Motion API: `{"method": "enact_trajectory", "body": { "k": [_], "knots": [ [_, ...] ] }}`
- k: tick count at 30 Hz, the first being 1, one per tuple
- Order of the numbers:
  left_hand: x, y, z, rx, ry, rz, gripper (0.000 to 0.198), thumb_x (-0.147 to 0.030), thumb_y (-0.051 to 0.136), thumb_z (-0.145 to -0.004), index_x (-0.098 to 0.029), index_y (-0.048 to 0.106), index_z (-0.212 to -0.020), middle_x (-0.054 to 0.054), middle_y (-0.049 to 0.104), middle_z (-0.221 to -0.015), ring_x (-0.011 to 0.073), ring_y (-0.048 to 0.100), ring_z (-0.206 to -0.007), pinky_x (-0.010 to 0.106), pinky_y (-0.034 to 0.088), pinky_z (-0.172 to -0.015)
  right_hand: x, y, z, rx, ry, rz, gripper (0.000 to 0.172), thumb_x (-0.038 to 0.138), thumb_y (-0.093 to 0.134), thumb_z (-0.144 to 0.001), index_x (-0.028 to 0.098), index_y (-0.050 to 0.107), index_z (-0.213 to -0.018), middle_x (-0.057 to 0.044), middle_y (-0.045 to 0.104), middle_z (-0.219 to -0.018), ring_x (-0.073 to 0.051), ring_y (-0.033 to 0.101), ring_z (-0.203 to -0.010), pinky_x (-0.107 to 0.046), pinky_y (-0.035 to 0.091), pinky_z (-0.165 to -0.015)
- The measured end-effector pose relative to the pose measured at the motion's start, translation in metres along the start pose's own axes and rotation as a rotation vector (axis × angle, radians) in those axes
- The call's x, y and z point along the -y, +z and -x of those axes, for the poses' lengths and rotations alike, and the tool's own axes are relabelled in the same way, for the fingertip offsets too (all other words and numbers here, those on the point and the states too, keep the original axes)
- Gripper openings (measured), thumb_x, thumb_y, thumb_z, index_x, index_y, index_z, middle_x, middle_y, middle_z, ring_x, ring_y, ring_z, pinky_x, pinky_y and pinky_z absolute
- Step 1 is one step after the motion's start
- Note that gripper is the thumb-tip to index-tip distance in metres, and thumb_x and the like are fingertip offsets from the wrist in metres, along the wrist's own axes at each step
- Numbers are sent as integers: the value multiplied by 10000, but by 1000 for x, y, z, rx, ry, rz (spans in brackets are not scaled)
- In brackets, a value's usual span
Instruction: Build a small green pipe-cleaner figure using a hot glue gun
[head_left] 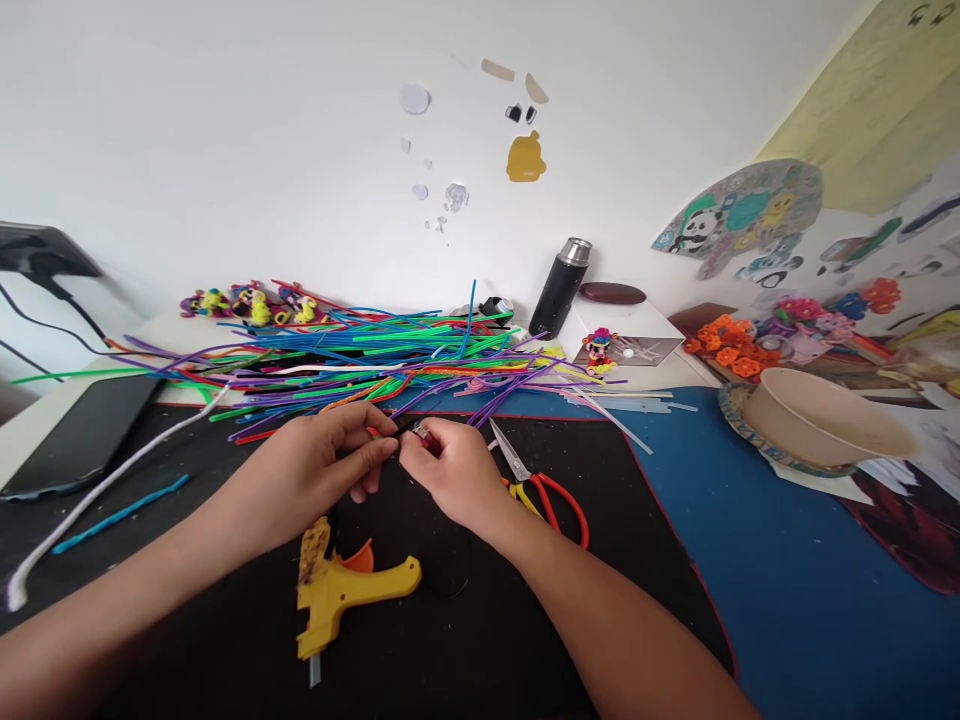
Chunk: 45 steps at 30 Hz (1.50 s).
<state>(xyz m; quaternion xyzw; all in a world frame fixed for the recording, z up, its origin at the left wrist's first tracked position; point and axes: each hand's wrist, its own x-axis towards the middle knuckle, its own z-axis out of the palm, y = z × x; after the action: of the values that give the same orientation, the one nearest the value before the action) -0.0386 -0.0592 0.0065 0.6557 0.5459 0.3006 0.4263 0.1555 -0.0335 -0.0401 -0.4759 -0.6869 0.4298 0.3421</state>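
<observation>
My left hand (322, 462) and my right hand (450, 470) meet over the black mat (450, 640), fingers pinched together on a small dark piece (409, 430) with a bit of red showing; what it is I cannot make out. Just behind them lies a big heap of coloured pipe cleaners (360, 355). A yellow glue gun (341, 585) lies on the mat below my left hand. Red-handled scissors (536, 485) lie right of my right hand.
A black phone (82, 435) and a white pipe cleaner (97, 490) lie at the left, with a blue one (120, 512) beside them. A black flask (559, 285), a small figure (600, 350), orange flowers (724, 345) and a paper bowl (817, 415) stand at the right.
</observation>
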Motion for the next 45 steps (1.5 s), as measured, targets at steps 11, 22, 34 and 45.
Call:
{"method": "enact_trajectory", "body": {
  "k": [11,22,34,45],
  "knots": [
    [-4,-6,-4,187,-239,451,444,-579,878,-858,-195,655,-873,-8,701,-601,152,604,-500,252,448,-514,0,0,2,14,-20,12,384,441,600,-918,241,397,-660,67,398,-625,-129,360,-615,-309,243,-579],
    [0,-3,-5,285,-435,822,417,-395,974,-785,-160,632,-744,-46,582,-521,52,414,-403,203,356,-459,4,-2,2,-29,-58,-12,366,455,575,-888,245,395,-649,65,394,-611,-131,339,-612,-311,257,-569],
    [2,-3,-5,251,-402,716,373,-421,910,-848,-174,640,-781,-44,587,-527,74,433,-421,216,358,-478,4,-5,2,-37,-46,5,359,462,568,-903,252,399,-666,63,408,-620,-135,351,-610,-306,271,-572],
    [2,0,-6,169,-280,575,447,-555,930,-791,-199,666,-848,-12,667,-546,133,557,-448,219,401,-453,6,-3,2,-23,-26,30,378,430,584,-917,246,383,-656,64,399,-614,-132,348,-609,-311,258,-577]
  ]
}}
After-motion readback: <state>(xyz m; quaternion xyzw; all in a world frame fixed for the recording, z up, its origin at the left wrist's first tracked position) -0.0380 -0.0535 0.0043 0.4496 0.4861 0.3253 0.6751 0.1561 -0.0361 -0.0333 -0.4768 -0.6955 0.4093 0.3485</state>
